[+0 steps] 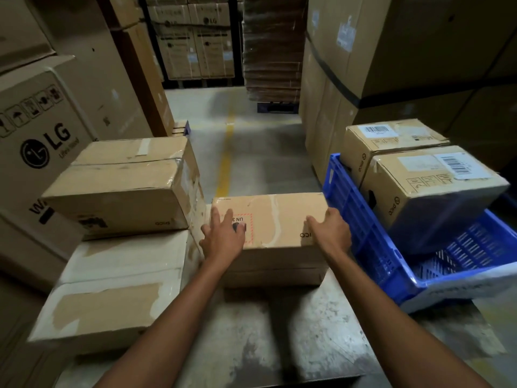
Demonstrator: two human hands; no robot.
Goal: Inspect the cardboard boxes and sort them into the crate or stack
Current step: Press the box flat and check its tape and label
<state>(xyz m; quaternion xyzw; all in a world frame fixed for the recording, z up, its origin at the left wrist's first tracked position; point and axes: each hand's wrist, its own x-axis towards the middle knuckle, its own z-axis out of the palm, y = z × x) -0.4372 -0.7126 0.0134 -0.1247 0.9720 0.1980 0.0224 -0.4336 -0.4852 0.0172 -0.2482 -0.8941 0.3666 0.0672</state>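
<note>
A brown cardboard box (275, 219) with a red-dashed UN label lies in the middle, on top of another box (274, 273). My left hand (222, 236) rests flat on its top near the left edge, fingers straight and spread. My right hand (331, 229) lies over its right top edge, fingers bent over the corner. To the left a stack of two boxes stands, the upper one (123, 186) taped, the lower one (112, 298) with torn white patches. At the right a blue plastic crate (366, 242) holds two labelled boxes, the nearer (433, 189) and the farther (391, 138).
Large LG cartons (42, 141) wall the left side. Tall cartons (405, 51) rise at the right behind the crate. A concrete aisle with a yellow line (226, 152) runs ahead to stacked flat cardboard (272, 46) on a pallet. A worn grey surface (279, 331) lies below my arms.
</note>
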